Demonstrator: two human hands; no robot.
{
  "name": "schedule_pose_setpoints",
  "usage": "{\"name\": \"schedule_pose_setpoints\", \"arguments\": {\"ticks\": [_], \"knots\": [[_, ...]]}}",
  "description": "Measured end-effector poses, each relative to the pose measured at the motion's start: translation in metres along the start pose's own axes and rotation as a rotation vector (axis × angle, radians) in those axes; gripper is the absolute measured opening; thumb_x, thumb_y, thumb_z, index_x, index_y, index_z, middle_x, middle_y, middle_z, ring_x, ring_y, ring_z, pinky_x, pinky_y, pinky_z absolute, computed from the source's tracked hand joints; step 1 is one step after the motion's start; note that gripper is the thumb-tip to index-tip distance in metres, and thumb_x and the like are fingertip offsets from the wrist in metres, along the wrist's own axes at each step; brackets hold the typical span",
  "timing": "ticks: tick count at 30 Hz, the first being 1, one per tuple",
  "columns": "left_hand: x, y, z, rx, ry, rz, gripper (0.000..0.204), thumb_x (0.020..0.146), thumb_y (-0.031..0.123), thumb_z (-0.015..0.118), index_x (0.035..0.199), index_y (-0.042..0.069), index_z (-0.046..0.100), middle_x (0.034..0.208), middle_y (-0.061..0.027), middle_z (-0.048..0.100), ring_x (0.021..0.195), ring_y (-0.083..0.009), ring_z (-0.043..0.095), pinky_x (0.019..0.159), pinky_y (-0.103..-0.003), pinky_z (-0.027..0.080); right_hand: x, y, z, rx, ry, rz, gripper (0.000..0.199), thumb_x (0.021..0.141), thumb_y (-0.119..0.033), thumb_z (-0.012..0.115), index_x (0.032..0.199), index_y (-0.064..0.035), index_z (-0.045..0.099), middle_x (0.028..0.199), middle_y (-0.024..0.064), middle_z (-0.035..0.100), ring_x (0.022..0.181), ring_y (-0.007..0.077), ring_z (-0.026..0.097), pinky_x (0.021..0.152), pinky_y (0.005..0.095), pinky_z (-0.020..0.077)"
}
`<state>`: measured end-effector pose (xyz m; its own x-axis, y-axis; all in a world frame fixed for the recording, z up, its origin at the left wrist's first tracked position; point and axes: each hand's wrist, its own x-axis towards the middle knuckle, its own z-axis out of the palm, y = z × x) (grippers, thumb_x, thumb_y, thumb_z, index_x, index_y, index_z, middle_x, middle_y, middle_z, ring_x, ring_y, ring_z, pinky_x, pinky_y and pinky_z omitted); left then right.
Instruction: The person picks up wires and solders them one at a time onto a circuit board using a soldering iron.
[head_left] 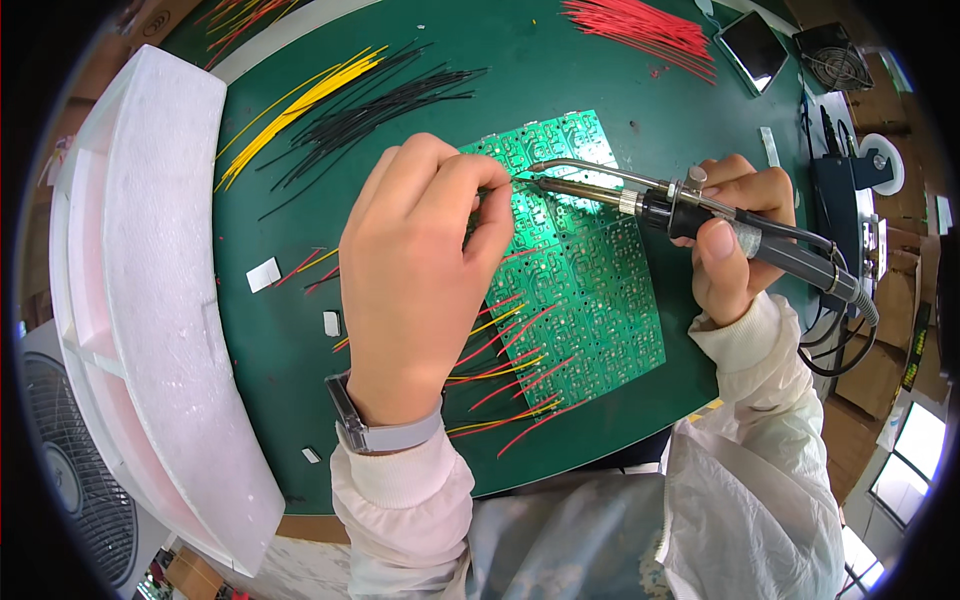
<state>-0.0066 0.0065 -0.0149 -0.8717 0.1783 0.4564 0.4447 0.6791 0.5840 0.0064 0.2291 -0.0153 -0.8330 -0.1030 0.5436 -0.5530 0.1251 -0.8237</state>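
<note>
My right hand [745,225] is wrapped round a soldering iron [650,205], which has a thin curved metal feed tube [590,165] fixed along it. The iron points left, its tip at the upper part of a green circuit board panel [600,290]. My left hand [425,240] is closed in a pinch right beside that tip; whatever its fingertips hold is too small and hidden to name. Red and yellow wires [515,365] stick out from the panel's left side, partly under my left hand and wrist.
Bundles of yellow wires [300,105] and black wires [375,125] lie at the far left, red wires [645,35] at the far right. A white foam tray [165,260] edges the green mat's left. A phone-like dark slab [752,52] and a small fan [835,55] are back right.
</note>
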Motion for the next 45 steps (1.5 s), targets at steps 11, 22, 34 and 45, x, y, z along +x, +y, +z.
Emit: {"name": "schedule_pose_setpoints", "arguments": {"ticks": [11, 22, 34, 45], "knots": [[0.001, 0.003, 0.0, 0.069, -0.006, 0.027, 0.014, 0.072, -0.005, 0.068, 0.081, 0.003, 0.061, 0.074, -0.0041, 0.054, 0.062, -0.0142, 0.052, 0.056, -0.026, 0.044, -0.001, 0.002, -0.001, -0.018, 0.001, -0.048, 0.031, 0.084, -0.018, 0.068, 0.091, 0.0028, 0.045, 0.077, 0.0165, 0.059, 0.064, 0.0145, 0.051, 0.059, 0.0278, 0.0435], [0.0, 0.003, 0.001, 0.108, 0.006, 0.058, 0.014, 0.072, -0.005, 0.069, 0.08, 0.003, 0.06, 0.073, -0.0038, 0.053, 0.062, -0.0149, 0.052, 0.056, -0.027, 0.044, -0.001, 0.001, 0.006, -0.113, 0.07, -0.023, 0.038, 0.083, -0.032, 0.065, 0.091, -0.0016, 0.043, 0.076, 0.0112, 0.049, 0.047, 0.0107, 0.042, 0.05, 0.0238, 0.0383], [0.0, 0.005, -0.002, 0.161, 0.02, 0.092, 0.015, 0.071, -0.004, 0.07, 0.081, 0.004, 0.061, 0.075, -0.0042, 0.055, 0.066, -0.0163, 0.053, 0.058, -0.028, 0.044, 0.003, 0.003, 0.005, -0.059, 0.118, -0.03, 0.036, 0.082, -0.029, 0.064, 0.09, -0.0014, 0.042, 0.078, 0.012, 0.049, 0.05, 0.0129, 0.047, 0.049, 0.0223, 0.04], [0.054, -0.038, -0.024, 0.16, -0.081, 0.172, 0.009, 0.08, 0.008, 0.066, 0.087, 0.004, 0.062, 0.084, -0.0068, 0.058, 0.084, -0.0262, 0.055, 0.072, -0.036, 0.044, 0.011, 0.001, 0.005, 0.17, 0.209, 0.08, 0.023, 0.086, -0.016, 0.062, 0.086, -0.0008, 0.045, 0.073, 0.0104, 0.054, 0.051, 0.0092, 0.049, 0.046, 0.0202, 0.0411]]}}
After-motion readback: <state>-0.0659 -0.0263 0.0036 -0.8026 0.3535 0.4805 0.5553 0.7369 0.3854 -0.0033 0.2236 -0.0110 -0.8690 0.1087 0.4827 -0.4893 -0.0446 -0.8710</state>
